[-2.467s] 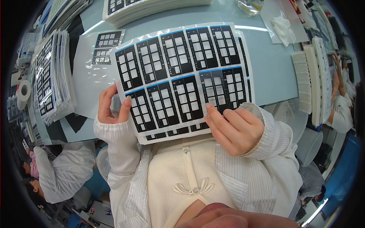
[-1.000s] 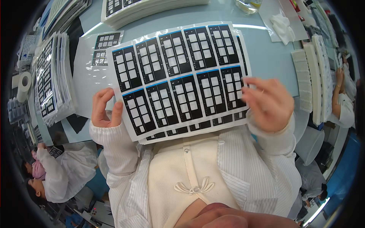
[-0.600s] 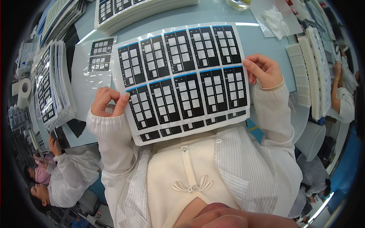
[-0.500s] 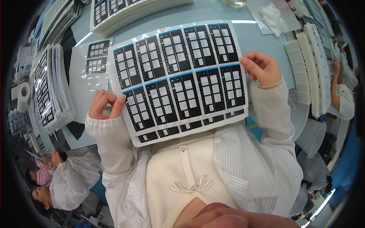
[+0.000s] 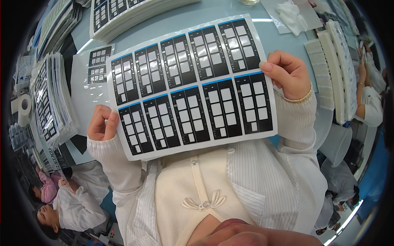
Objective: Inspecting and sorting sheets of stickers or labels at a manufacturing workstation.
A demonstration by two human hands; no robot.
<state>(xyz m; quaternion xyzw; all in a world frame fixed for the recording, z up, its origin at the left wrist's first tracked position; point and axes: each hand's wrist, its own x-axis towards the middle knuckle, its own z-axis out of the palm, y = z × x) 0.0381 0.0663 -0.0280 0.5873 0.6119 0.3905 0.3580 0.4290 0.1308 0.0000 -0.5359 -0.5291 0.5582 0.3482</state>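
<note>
A white sheet (image 5: 191,87) with two rows of black printed panels, each with white squares and a blue top strip, is held tilted in front of my body. My left hand (image 5: 102,122) is closed on its left edge, thumb uppermost. On the opposite edge, my right hand (image 5: 289,76) pinches the sheet between thumb and curled fingers. The sheet's glossy surface catches light in its upper part. A pale edge peeks out under its lower left side; whether that is another sheet I cannot tell.
A thick stack of printed sheets (image 5: 135,18) lies at the far side, another stack (image 5: 55,102) at the left. Clear film with two small panels (image 5: 97,76) is beside my left hand. White strips (image 5: 334,74), a crumpled cloth (image 5: 292,18) and a bin (image 5: 336,143) are rightward; co-workers sit nearby.
The held sheet has come up closer and now covers the row of panels that showed beneath its lower edge. Both hands moved slightly outward with it.
</note>
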